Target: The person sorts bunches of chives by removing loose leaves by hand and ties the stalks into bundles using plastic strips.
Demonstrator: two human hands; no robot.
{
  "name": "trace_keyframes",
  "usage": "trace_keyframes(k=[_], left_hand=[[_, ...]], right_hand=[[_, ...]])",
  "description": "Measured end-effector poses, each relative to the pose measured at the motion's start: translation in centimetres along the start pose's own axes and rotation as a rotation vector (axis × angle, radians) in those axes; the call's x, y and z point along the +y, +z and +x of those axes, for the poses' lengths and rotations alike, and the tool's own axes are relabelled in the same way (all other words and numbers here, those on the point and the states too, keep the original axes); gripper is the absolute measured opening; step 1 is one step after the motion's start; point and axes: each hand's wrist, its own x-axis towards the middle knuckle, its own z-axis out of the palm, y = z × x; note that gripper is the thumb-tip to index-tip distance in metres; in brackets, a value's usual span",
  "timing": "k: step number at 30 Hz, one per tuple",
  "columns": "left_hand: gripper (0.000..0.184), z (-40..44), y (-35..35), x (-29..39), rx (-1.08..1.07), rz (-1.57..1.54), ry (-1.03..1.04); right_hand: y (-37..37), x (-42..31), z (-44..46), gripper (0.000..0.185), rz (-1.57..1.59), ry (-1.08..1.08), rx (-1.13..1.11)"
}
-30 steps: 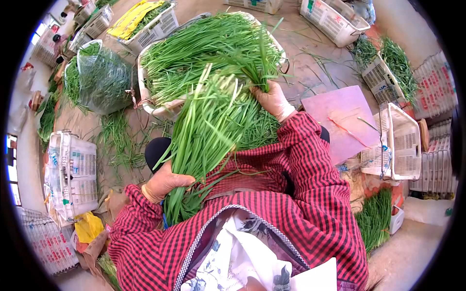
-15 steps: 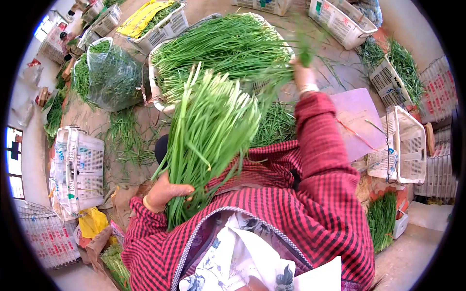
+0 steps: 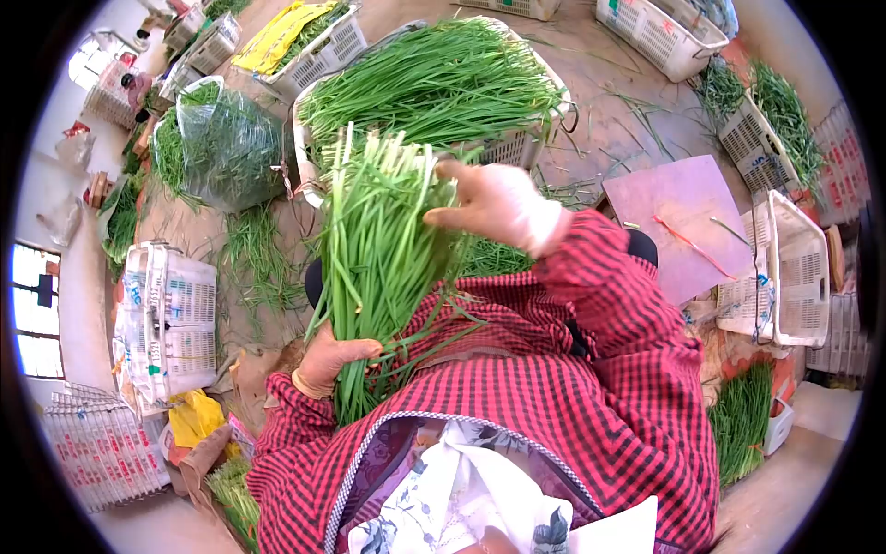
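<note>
Left hand [image 3: 334,360] grips the bunch of greens [image 3: 377,222] low, pale ends up, likely so we can reach them. Right hand [image 3: 503,205] is part-open at the bunch's upper side; can't tell if it grips any stems. Crate [image 3: 305,138] sits just beyond, probably for short reaches.

Nothing legible with certainty. Printed in red on lower-left stack [image 3: 103,454] and right stack [image 3: 844,159], too small to read. Marked in red on upper-right crate [image 3: 666,46], blurred. Lettered in blue on left crate [image 3: 189,319] and tilted crate [image 3: 752,140], unreadable.
</note>
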Motion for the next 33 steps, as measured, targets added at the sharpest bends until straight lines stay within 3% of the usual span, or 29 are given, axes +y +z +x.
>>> trace_keyframes(k=[5,7,8,9,11,13,15,17,21,25,27,28,29,31,32,33], left_hand=[[0.061,-0.4,0.1,-0.2,-0.081,-0.037,-0.017],[0.06,-0.8,0.4,-0.4,-0.08,-0.047,0.0],[0.059,-0.8,0.2,-0.7,-0.061,-0.003,0.029],[0.058,-0.8,0.1,-0.9,-0.043,0.041,0.059],[0.057,-0.8,0.2,-0.7,-0.057,0.025,0.016],[0.054,-0.8,0.7,-0.1,-0.021,0.023,0.028],[0.053,-0.1,0.6,-0.5,-0.018,0.046,0.013],[0.053,0.4,0.9,-0.4,-0.025,0.083,-0.013],[0.052,1.6,2.8,-0.1,-0.076,0.15,0.009],[0.056,1.6,2.6,-0.5,-0.129,0.27,0.023],[0.052,1.6,2.5,-0.6,-0.122,0.195,0.01],[0.052,1.5,2.6,0.1,-0.154,0.178,-0.056],[0.052,1.6,2.6,0.1,-0.16,0.18,-0.061],[0.053,1.7,2.7,0.0,-0.179,0.155,-0.035],[0.058,1.9,2.3,-0.4,-0.188,0.126,-0.083],[0.058,1.9,2.1,-0.5,-0.19,0.127,-0.086]], right_hand=[[4.4,3.1,1.4,0.026,-0.285,-0.184,0.111],[4.1,6.7,1.1,0.015,0.001,-0.265,0.323],[3.7,7.7,0.6,0.014,0.451,-0.131,0.355],[2.9,9.5,0.7,0.016,0.572,0.014,0.343],[0.3,11.7,0.0,0.017,0.746,0.329,0.424],[-1.6,13.4,-0.7,0.019,0.714,0.37,0.62],[-2.3,11.3,-1.8,0.019,0.763,0.192,0.62],[-0.7,7.2,-2.0,0.025,0.789,-0.044,0.421],[2.5,1.6,-0.9,0.054,-0.184,0.026,0.109],[4.9,3.7,0.5,0.054,-0.144,-0.102,0.196],[4.6,4.0,0.1,0.048,0.713,0.123,-0.015],[4.1,4.1,-0.4,0.038,0.944,0.185,-0.076],[3.0,4.3,-0.7,0.03,1.05,0.203,-0.128],[2.5,6.1,-0.8,0.023,1.215,0.28,0.062],[1.5,6.7,-1.0,0.019,0.97,0.288,0.104],[1.6,8.0,-1.2,0.019,1.039,0.297,0.197]])
